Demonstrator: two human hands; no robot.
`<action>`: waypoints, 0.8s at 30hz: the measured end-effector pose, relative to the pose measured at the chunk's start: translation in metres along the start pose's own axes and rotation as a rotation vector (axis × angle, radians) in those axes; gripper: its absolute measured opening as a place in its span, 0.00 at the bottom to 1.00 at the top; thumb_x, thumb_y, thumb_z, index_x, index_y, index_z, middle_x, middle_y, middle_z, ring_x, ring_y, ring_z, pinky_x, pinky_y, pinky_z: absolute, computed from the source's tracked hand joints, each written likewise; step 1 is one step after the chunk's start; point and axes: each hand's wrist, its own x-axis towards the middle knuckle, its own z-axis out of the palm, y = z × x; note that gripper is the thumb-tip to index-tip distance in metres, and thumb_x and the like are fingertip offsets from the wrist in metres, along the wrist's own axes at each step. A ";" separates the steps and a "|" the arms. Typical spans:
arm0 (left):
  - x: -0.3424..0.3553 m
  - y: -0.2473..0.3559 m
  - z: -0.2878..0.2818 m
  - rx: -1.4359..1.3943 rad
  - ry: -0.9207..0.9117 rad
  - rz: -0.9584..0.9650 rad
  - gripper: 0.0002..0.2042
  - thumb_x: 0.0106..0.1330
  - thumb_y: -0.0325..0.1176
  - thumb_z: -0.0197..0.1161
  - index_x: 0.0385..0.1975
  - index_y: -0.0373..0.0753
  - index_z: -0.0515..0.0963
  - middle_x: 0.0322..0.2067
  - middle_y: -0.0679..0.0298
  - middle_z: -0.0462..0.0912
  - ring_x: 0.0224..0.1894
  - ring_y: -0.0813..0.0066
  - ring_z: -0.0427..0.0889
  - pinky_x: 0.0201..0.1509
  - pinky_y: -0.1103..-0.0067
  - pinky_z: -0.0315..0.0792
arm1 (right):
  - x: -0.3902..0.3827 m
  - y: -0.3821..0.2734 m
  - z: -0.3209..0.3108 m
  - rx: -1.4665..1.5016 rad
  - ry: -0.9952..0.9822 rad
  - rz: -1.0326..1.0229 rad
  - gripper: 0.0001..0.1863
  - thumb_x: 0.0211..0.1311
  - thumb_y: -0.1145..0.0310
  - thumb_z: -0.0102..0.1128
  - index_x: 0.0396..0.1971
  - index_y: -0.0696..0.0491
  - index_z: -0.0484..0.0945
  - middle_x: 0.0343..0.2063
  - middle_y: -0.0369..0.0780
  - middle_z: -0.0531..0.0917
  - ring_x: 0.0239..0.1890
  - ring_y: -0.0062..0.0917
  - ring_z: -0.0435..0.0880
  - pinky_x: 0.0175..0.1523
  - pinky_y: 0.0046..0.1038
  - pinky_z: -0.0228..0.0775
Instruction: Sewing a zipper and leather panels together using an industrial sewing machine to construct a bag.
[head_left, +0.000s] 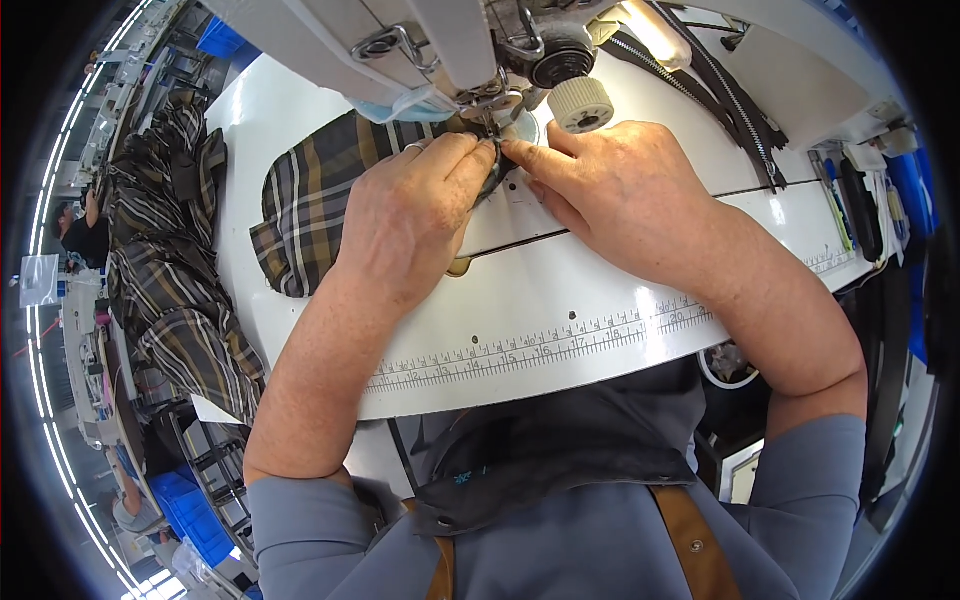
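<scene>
A dark plaid fabric piece (318, 178) with brown and white stripes lies under the sewing machine's presser foot (492, 118). My left hand (415, 200) rests on it, fingers pressed together and closed on its edge beside the needle. From the other side, my right hand (625, 190) brings its curled fingertips to the same fabric edge, just in front of the foot. The two hands' fingertips nearly meet there. My fingers cover most of the edge at the needle, so the stitching is hidden.
The machine head (440, 45) with a cream round knob (580, 105) hangs over the white table (540, 290), ruler marked along its front. Bunched plaid fabric (180, 270) hangs at the left. Black zippers (715, 95) lie at the back right, near pens and tools (860, 200).
</scene>
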 end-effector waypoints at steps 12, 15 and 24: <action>-0.002 -0.002 0.002 0.004 -0.001 0.000 0.21 0.52 0.16 0.66 0.49 0.36 0.85 0.47 0.58 0.87 0.46 0.58 0.89 0.50 0.70 0.84 | 0.001 0.001 0.000 0.004 0.007 -0.005 0.06 0.64 0.66 0.65 0.34 0.53 0.82 0.25 0.38 0.82 0.25 0.32 0.87 0.29 0.34 0.79; -0.001 -0.004 0.003 0.030 0.069 0.063 0.17 0.56 0.19 0.66 0.48 0.36 0.85 0.43 0.61 0.87 0.40 0.64 0.88 0.42 0.73 0.83 | 0.001 0.003 -0.001 0.003 0.018 -0.009 0.07 0.64 0.65 0.65 0.32 0.53 0.82 0.24 0.38 0.82 0.24 0.32 0.87 0.28 0.34 0.78; -0.002 -0.002 0.002 0.043 0.081 0.091 0.15 0.57 0.21 0.67 0.46 0.37 0.86 0.42 0.63 0.87 0.38 0.66 0.87 0.40 0.74 0.83 | 0.002 0.009 -0.002 0.014 0.019 0.023 0.12 0.66 0.64 0.67 0.46 0.49 0.87 0.23 0.38 0.86 0.24 0.34 0.86 0.30 0.36 0.77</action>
